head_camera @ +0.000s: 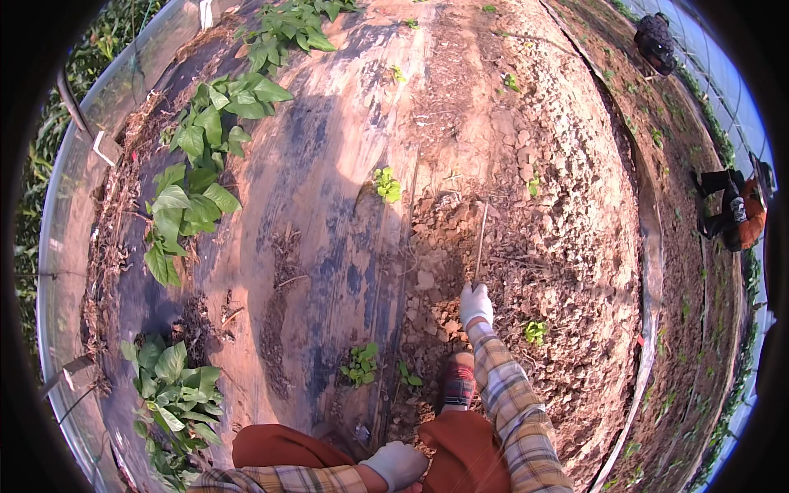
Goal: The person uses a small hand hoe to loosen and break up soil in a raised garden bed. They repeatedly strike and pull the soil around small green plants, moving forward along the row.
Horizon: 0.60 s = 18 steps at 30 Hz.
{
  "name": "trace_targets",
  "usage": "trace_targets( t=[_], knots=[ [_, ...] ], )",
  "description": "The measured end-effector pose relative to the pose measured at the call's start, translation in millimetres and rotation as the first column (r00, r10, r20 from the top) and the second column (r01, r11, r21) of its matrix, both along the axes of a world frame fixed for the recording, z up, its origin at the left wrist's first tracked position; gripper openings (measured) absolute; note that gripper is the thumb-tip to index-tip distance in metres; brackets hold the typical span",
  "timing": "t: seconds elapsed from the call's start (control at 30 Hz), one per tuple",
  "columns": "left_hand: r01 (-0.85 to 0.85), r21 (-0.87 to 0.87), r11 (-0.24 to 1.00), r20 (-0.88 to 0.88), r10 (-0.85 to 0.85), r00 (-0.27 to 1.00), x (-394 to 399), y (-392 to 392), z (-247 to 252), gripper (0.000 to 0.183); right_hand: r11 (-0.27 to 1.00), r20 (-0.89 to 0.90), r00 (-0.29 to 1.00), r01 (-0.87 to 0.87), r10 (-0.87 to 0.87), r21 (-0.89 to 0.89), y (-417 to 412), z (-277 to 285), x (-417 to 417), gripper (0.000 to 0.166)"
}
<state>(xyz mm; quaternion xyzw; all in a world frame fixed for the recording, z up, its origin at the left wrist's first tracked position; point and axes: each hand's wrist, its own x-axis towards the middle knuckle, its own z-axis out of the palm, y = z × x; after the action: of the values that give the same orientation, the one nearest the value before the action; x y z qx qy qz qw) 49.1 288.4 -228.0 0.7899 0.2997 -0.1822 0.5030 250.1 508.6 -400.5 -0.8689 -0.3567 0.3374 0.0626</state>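
Observation:
My right hand (476,303), in a white glove, grips the near end of a slender rod-like tool (482,237). The tool points away from me, its far end at the loose brown soil (449,225). My left hand (397,465), also gloved, is curled close to my knees. Its fingers are turned under, so whether it holds anything is hidden. Between my hands, my right shoe (458,381) stands on the soil. A small leafy seedling (359,365) grows left of that shoe, with a smaller sprig (408,374) beside it. Farther ahead is a light-green seedling (387,185).
Dirt-covered dark mulch film (308,246) spreads to my left, bordered by large-leaved plants (191,203) and a clear plastic wall (58,246). Small seedlings (535,333) dot the right side. A raised film edge (650,277) runs beyond them. Two people (743,209) (655,43) are farther right.

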Motion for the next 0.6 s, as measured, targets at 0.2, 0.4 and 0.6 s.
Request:
trace_targets(
  t=[0.2,0.4,0.6],
  knots=[
    [0.145,0.111,0.983,-0.060,-0.139,0.989,0.4,-6.5,-6.5,0.024,0.962,-0.052,0.964,-0.264,0.261,-0.070,-37.2,3.9,-43.7,0.048],
    [0.014,0.046,0.999,-0.007,-0.013,1.000,-3.6,-18.1,-19.8,0.023,0.970,0.039,0.969,-0.244,0.244,-0.010,-34.0,20.4,-15.4,0.043],
    [0.049,0.044,0.998,-0.014,-0.048,0.999,-0.1,7.5,13.1,0.022,0.975,0.050,0.979,-0.200,0.196,0.092,-69.6,12.5,1.0,0.040]
  ],
)
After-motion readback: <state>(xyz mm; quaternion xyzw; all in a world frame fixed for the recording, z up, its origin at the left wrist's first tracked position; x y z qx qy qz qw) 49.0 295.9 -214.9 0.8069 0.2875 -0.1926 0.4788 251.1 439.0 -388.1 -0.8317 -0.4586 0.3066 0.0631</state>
